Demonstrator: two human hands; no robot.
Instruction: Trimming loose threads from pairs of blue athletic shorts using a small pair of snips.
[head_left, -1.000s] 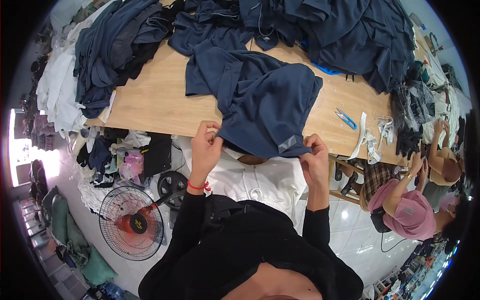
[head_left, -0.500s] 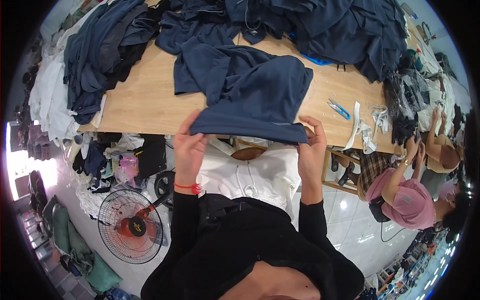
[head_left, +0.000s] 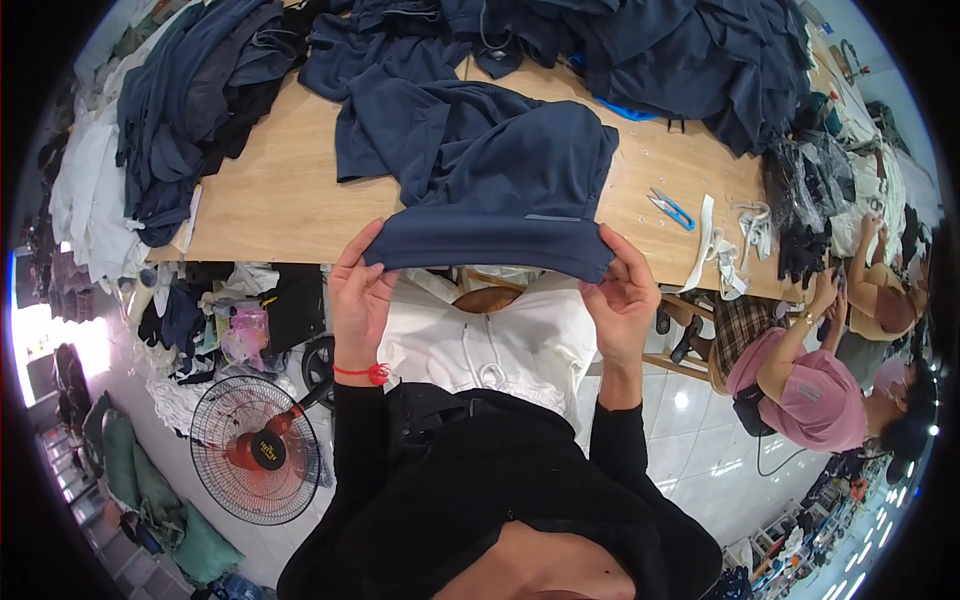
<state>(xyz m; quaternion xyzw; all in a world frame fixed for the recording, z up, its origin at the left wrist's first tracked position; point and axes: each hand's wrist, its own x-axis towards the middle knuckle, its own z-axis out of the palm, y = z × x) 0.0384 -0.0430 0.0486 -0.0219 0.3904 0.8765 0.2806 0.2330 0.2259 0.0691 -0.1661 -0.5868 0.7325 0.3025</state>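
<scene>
A navy garment [head_left: 500, 160] lies across the table, its near band pulled straight along the front edge. At the band's left end, the fingers of my left hand [head_left: 358, 290] pinch the cloth. My right hand [head_left: 625, 295] grips the other end, thumb below and fingers above. Between the two hands the band is stretched flat, with a thin grey strip showing above it toward the right. The garment's far part is loosely bunched, and I cannot tell its exact kind.
Blue-handled thread snips [head_left: 672, 209] and white fabric scraps [head_left: 722, 250] lie on the wooden table [head_left: 260, 220] at right. Navy clothes [head_left: 690, 70] are heaped at the back, with more piled at left. A fan [head_left: 257, 450] stands lower left. Co-workers [head_left: 810, 385] sit at right.
The band has been turned and spread flatter, so the grey strip now shows more fully. My right hand's fingers have closed down over the band's end. The view has shifted slightly.
</scene>
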